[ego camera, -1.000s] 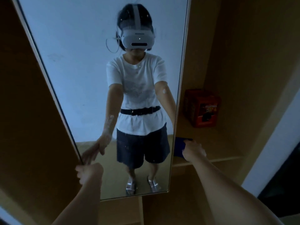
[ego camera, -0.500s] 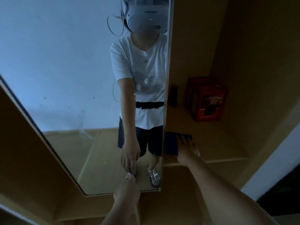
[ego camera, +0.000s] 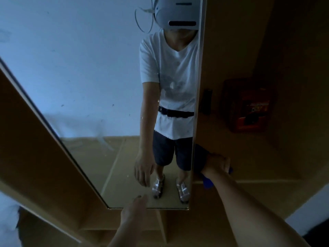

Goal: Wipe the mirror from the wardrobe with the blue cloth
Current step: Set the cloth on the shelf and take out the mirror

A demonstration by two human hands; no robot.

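The tall mirror (ego camera: 85,90) hangs on the inside of the open wardrobe door and reflects a person in a white shirt. My left hand (ego camera: 134,208) reaches toward its lower edge with relaxed fingers, holding nothing. My right hand (ego camera: 216,164) grips the blue cloth (ego camera: 207,181) on the wardrobe shelf just right of the mirror's edge. Most of the cloth is hidden under my hand and wrist.
A red box (ego camera: 248,106) stands on the wooden shelf (ego camera: 267,166) at the back right, with a small dark bottle (ego camera: 206,101) beside the mirror's edge. The wooden door panel (ego camera: 32,143) frames the mirror on the left. Lower wardrobe compartments lie below.
The door with the mirror has swung further right. My left hand left the mirror's left edge and now sits near its bottom edge. My right hand closed round the blue cloth.
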